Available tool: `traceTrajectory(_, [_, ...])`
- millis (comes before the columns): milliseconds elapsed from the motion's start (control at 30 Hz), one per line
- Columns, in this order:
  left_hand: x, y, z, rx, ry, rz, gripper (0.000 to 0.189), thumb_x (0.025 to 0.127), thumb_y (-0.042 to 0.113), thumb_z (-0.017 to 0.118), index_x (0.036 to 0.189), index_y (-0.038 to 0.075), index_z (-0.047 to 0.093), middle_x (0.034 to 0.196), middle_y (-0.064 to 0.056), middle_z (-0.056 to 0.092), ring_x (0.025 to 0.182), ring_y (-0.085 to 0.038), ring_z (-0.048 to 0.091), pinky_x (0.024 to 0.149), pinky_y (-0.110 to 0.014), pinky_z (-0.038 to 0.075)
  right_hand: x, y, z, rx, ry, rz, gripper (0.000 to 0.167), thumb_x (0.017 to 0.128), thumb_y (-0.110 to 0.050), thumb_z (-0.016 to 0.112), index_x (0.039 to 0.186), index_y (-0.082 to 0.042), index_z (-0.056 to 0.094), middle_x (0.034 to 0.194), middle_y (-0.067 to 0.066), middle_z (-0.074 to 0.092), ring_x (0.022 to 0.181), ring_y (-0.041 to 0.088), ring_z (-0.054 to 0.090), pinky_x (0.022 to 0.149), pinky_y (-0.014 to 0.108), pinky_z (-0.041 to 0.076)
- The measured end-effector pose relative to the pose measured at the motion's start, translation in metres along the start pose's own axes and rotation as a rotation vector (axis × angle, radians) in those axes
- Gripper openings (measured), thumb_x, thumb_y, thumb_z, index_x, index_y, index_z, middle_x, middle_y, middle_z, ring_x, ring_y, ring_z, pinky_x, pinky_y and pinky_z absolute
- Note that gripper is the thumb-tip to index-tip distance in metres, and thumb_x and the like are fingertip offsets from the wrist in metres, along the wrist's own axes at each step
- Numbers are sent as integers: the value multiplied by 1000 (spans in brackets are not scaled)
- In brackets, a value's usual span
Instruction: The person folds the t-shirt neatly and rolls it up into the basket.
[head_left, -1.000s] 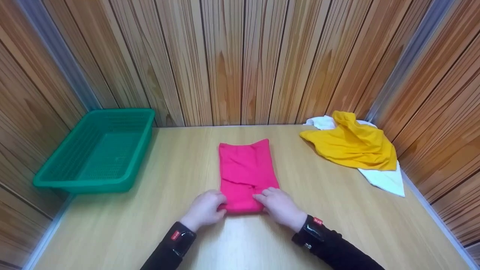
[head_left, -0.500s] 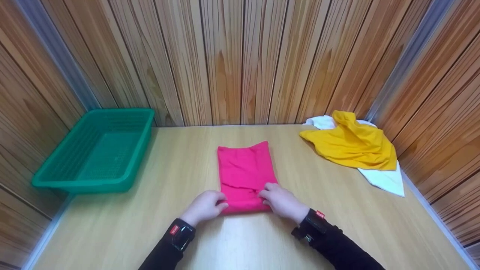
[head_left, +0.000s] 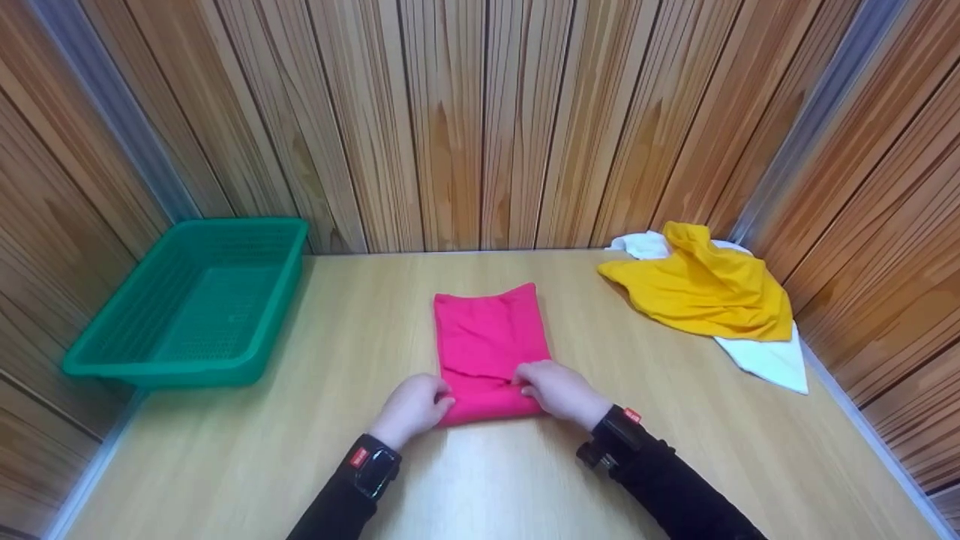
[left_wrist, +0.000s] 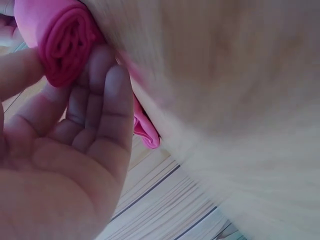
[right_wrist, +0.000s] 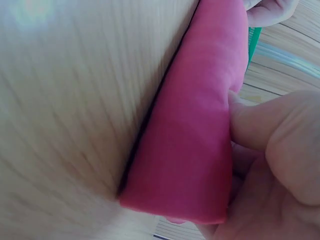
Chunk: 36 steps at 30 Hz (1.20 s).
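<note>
A folded pink cloth (head_left: 491, 322) lies in the middle of the table in the head view, its near edge turned up into a thick roll. My left hand (head_left: 412, 409) pinches the left end of this roll. In the left wrist view the end of the rolled cloth (left_wrist: 70, 45) shows spiral layers between thumb and fingers. My right hand (head_left: 562, 394) holds the roll near its right end. In the right wrist view the right thumb (right_wrist: 255, 122) presses against the roll (right_wrist: 192, 115), and the other fingers are partly hidden behind it.
A green plastic basket (head_left: 259, 352) stands at the left by the wall. At the back right a yellow cloth (head_left: 712, 296) lies heaped over a white cloth (head_left: 769, 356). Wood-panelled walls (head_left: 457, 127) enclose the table (head_left: 480, 487) at the back and both sides.
The near edge of the pink cloth has been rolled a little further away from me. My right hand has shifted slightly forward, and my left hand has moved forward a bit too.
</note>
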<state>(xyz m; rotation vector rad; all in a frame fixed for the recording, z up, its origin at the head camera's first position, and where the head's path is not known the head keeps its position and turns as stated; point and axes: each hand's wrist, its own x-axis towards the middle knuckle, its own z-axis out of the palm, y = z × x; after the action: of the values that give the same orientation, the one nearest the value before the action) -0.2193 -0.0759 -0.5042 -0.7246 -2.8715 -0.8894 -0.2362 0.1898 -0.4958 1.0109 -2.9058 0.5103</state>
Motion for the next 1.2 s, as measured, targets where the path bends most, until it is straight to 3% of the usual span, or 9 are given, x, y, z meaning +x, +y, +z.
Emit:
traceTrajectory(267, [3,3,0,9,-15,-51,12,87,9,72,76,5,69,70,0,61,67,-19,57,67,-38,49,-3,-7,-1,-88,72,-34,13,91,-6,69,103,-5,71,94,7,65,94,25,62,83,39,52])
traceTrajectory(500, [5,4,0,21,-29,-58,14,87,9,72,74,6,67,67,2,58,64,-16,54,65,-36,47,-21,-32,-4,-193,59,-93,52,91,-15,72,137,-1,55,133,17,60,123,31,56,101,45,45])
traceTrajectory(733, [5,5,-1,39,-29,-72,17,87,10,72,72,7,65,66,2,54,63,-16,51,64,-36,46,-28,-42,-2,-386,35,-101,53,88,-14,75,135,1,57,133,19,60,122,33,57,99,45,47])
traceTrajectory(967, [0,6,0,100,31,-10,15,86,7,71,72,5,64,68,-3,59,68,-26,61,65,-40,48,-25,-35,6,-501,124,-198,41,87,-2,72,127,4,63,124,19,65,113,31,63,93,40,51])
traceTrajectory(1200, [-8,14,4,278,159,74,14,84,11,74,78,6,62,75,-7,58,73,-28,62,64,-41,50,-26,-32,8,-458,128,-187,41,88,1,70,128,4,62,125,21,64,114,32,62,94,42,51])
